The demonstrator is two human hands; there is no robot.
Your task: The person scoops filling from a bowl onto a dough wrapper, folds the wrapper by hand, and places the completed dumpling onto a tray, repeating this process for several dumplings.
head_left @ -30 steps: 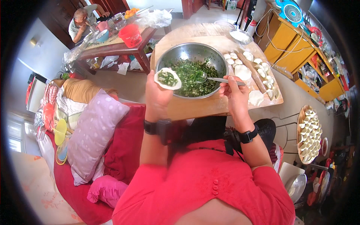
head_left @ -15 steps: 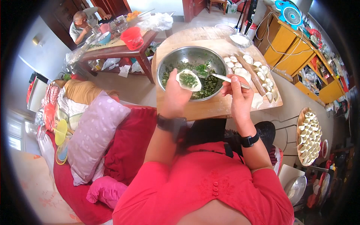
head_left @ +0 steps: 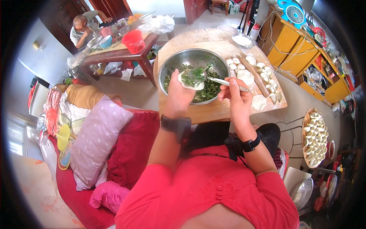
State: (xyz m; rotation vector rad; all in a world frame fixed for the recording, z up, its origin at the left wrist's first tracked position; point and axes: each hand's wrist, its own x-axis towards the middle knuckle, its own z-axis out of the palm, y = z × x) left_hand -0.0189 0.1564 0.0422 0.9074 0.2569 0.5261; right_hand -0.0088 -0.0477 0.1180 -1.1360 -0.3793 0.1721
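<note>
Over the near left part of a wide steel bowl (head_left: 176, 55), my left hand (head_left: 180, 93) holds a round dumpling wrapper (head_left: 197, 87) with chopped green filling on it. My right hand (head_left: 237, 97) grips the pale handle of a metal spoon (head_left: 228, 83) at the bowl's right rim. The spoon's head, with green filling, lies over the wrapper. More chopped green filling (head_left: 209, 91) covers the bottom of the bowl. Right of the bowl, a rolling pin (head_left: 256, 76) rests on the floured wooden board (head_left: 187, 40), with flat wrappers (head_left: 246, 76) and small dough pieces (head_left: 233, 63) beside it.
Folded dumplings (head_left: 273, 86) lie along the board's right edge, and a bowl of flour (head_left: 243, 41) stands at its back. A round tray of dumplings (head_left: 315, 137) sits at the right. Another person (head_left: 81, 30) sits by a table with a red bucket (head_left: 133, 41), far left.
My right hand has moved the spoon left, from over the bowl onto the wrapper. The left hand stays in nearly the same place, holding the wrapper.
</note>
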